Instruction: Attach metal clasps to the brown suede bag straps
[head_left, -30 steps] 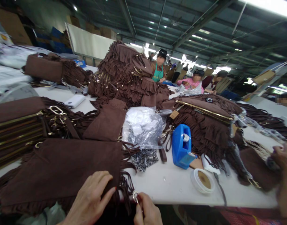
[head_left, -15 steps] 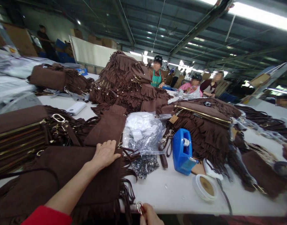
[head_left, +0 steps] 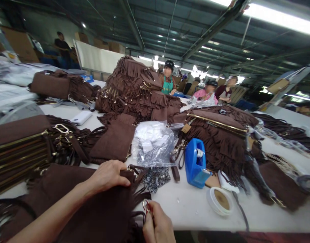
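Note:
A dark brown suede bag [head_left: 76, 192] with fringe along its right side lies at the table's front left. My left hand [head_left: 110, 175] is closed on its upper right corner, the thumb on top and the fingers at the far edge, beside a small metal fitting [head_left: 129, 167]. To the right of the fringe, my right hand [head_left: 158, 221] pinches a small metal ring [head_left: 145, 205] with a bit of red next to it. Whatever else belongs to that ring is hidden in the fingers. Just beyond my left hand lies a smaller brown suede pouch [head_left: 113, 140].
A clear plastic bag [head_left: 153, 141] of white material lies mid-table. Right of it stand a blue tape dispenser [head_left: 195, 162] and a round tub [head_left: 220, 201]. A tall pile of fringed bags [head_left: 134, 84] rises behind; more fringed bags [head_left: 218, 135] lie right. Several people work across the table.
My left hand now grips the bag's corner, where it lay flatter before, and the bag has shifted slightly. My right hand has risen closer to the fringe with the ring.

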{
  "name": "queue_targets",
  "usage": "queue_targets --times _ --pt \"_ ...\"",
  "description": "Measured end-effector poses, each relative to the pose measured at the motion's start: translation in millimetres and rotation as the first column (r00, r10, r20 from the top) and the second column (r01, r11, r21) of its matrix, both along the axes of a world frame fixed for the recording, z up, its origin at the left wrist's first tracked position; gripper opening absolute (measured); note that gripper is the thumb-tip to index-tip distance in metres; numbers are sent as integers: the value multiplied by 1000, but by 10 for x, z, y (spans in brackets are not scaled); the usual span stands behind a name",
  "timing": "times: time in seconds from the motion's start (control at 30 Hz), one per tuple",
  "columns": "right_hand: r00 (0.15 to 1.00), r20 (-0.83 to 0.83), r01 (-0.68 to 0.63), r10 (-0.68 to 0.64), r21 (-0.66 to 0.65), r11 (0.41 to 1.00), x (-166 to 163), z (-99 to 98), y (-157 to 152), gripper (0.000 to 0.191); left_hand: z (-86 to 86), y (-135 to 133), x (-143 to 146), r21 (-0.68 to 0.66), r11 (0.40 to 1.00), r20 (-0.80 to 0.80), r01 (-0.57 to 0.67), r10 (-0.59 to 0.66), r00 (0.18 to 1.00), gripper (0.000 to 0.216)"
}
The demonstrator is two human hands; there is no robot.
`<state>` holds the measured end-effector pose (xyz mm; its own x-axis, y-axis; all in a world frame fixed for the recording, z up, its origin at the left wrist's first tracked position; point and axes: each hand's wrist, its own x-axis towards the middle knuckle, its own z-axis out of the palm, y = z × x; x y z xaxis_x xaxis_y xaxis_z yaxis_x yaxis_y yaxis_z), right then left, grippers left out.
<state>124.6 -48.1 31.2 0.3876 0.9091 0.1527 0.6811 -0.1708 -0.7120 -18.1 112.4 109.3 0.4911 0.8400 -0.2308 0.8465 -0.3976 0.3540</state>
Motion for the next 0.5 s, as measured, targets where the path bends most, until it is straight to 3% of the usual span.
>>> queue_targets --times 0.17,0.33,0.5 --pt "969 -185 -184 165 -90 979 84 301 264 33 151 -249 -34 -58 998 75 -25 29 997 25" --pt "975 -172 -170 143 -158 973 62 432 392 33 178 -427 10 -65 997 118 -37 45 992 32" --pt "977 -163 -156 135 -124 980 38 422 377 31 163 -562 128 30 997 7 -77 77 997 25"
